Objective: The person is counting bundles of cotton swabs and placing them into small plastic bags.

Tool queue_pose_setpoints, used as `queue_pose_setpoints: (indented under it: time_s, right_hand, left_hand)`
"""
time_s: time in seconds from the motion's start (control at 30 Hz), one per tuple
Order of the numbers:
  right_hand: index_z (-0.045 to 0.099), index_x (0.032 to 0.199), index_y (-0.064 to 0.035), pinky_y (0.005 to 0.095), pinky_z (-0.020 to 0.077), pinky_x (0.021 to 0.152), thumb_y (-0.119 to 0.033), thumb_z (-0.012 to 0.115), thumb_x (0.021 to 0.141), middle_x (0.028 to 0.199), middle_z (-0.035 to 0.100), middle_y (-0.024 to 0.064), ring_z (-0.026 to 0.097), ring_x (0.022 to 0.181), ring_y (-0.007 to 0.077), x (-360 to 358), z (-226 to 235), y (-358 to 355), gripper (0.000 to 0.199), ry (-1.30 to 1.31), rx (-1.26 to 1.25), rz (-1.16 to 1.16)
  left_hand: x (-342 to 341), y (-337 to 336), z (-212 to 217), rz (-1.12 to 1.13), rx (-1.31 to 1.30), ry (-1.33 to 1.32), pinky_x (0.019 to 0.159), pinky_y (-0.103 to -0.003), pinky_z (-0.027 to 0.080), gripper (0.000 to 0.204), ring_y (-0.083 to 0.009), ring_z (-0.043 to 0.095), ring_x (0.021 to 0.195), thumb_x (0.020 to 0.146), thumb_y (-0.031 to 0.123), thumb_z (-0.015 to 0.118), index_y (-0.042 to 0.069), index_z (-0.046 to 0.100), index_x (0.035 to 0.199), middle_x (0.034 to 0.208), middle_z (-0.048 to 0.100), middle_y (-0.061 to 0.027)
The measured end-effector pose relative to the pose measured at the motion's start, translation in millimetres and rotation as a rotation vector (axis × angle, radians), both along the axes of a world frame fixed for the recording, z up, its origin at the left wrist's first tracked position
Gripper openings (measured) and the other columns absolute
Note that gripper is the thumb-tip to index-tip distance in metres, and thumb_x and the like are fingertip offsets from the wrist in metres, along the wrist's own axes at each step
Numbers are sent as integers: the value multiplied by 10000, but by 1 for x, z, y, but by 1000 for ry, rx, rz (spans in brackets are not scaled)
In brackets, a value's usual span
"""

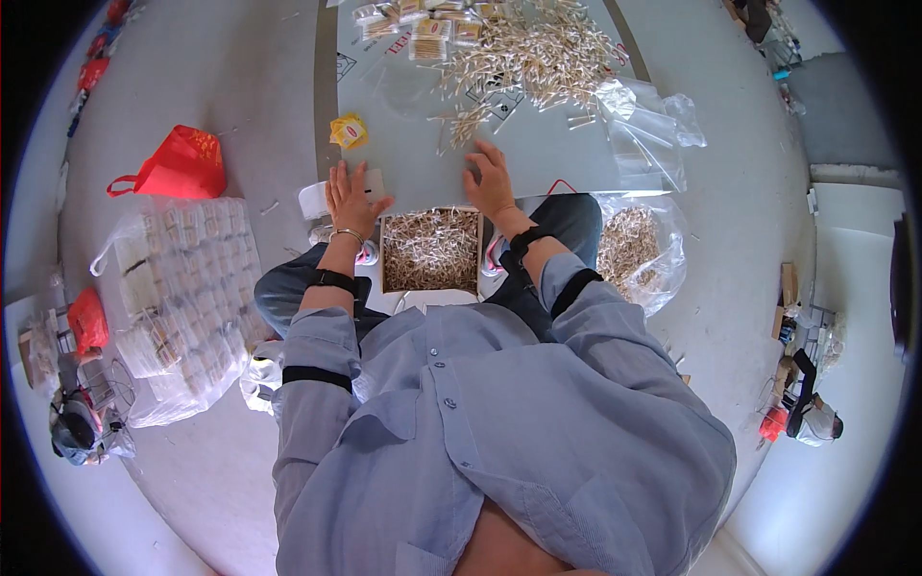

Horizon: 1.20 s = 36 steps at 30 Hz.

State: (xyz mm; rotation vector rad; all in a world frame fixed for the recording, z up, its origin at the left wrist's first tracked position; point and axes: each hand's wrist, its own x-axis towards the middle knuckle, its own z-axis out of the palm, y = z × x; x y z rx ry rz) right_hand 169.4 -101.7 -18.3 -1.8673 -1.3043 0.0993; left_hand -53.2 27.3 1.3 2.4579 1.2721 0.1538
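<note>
My left hand (353, 200) lies at the near edge of the grey table, fingers spread and nothing visible in them. It rests on or just above a flat white item (314, 200), whose kind is partly hidden. Beyond its fingertips sits a small stack of yellow labels (349, 131). My right hand (491, 180) is at the same edge, fingers loosely bent and apart, with no object showing in it. Just past it are a few loose cotton swabs (468, 125), spilling from a large heap of swabs (547, 58). Between my knees stands a carton (382, 254) full of swabs.
Filled swab packs (429, 40) lie at the table's far left. Crumpled clear plastic bags (648, 130) hang over its right edge. On the floor are a bag of swabs (629, 245), a large clear sack of packs (187, 288) and a red bag (182, 165).
</note>
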Motion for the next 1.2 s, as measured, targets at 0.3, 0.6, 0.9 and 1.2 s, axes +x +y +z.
queue_pose_setpoints:
  time_s: [0.3, 0.6, 0.9, 1.2]
  right_hand:
    - [553, 1002, -52, 418, 337, 908, -163, 636, 706, 1122, 458, 140, 401, 1060, 326, -4, 14, 29, 327, 74, -33, -309]
    - [597, 883, -82, 422, 419, 793, -288, 562, 788, 941, 561, 120, 502, 961, 312, 14, 29, 77, 229, 85, -386, -363]
    - [553, 1047, -36, 403, 360, 873, -256, 607, 775, 1017, 552, 157, 476, 983, 320, 41, 0, 62, 354, -290, -28, 68]
    - [531, 1103, -126, 450, 367, 867, -356, 580, 756, 1164, 470, 80, 425, 1080, 300, -8, 30, 60, 419, -264, -475, -334]
  left_hand:
    - [-1, -3, -1, 4, -14, 9, 1071, -421, 18, 810, -289, 19, 1339, 696, 485, 646, 197, 256, 1345, 1437, 78, -130]
    - [-4, -1, -1, 20, 9, 11, 1067, -442, 46, 827, -309, 37, 1334, 672, 465, 673, 185, 272, 1339, 1429, 109, -149]
    - [0, 0, -28, 28, 54, -43, 1067, -456, 99, 899, -337, 129, 1318, 563, 547, 695, 152, 361, 1298, 1387, 204, -220]
    - [5, -13, 9, 65, -125, -46, 1083, -409, 15, 876, -285, -13, 1345, 636, 500, 685, 176, 289, 1347, 1443, 79, -149]
